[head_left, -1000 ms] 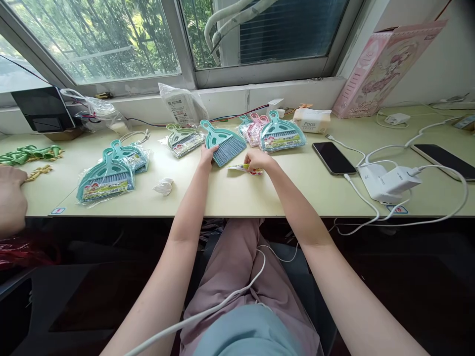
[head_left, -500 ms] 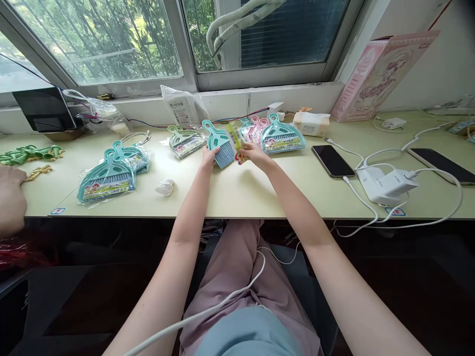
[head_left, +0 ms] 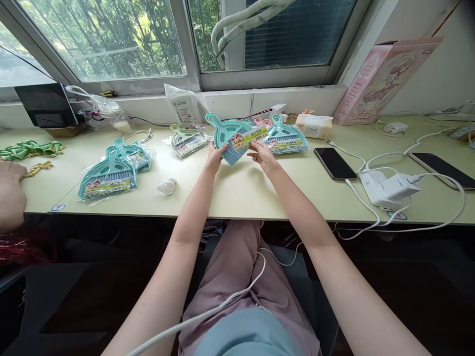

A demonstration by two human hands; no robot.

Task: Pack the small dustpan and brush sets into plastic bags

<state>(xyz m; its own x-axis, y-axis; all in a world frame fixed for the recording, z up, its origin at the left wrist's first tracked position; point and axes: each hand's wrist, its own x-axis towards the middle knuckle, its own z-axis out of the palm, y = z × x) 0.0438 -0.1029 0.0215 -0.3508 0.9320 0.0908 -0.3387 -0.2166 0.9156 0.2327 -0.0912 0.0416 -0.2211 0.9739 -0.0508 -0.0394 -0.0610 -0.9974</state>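
A teal mini dustpan with a small brush against it is held up over the table, tilted to the right. My left hand is closed on its lower left side. A yellow-green printed label card lies slantwise across the brush bristles. My right hand pinches the card's lower right edge, its other fingers loosely bent. Just behind, to the right, rests a bagged teal dustpan set, with pink handles showing beside it. A green bagged set lies left of my hands.
More bagged teal sets lie at the left near a crumpled white wad. Another person's hand is at the far left edge. A phone, a power strip with cables and a tissue pack occupy the right.
The label card has swung from nearly upright beside the dustpan to lying across the brush. My right hand has shifted slightly right; the dustpan is tilted more.
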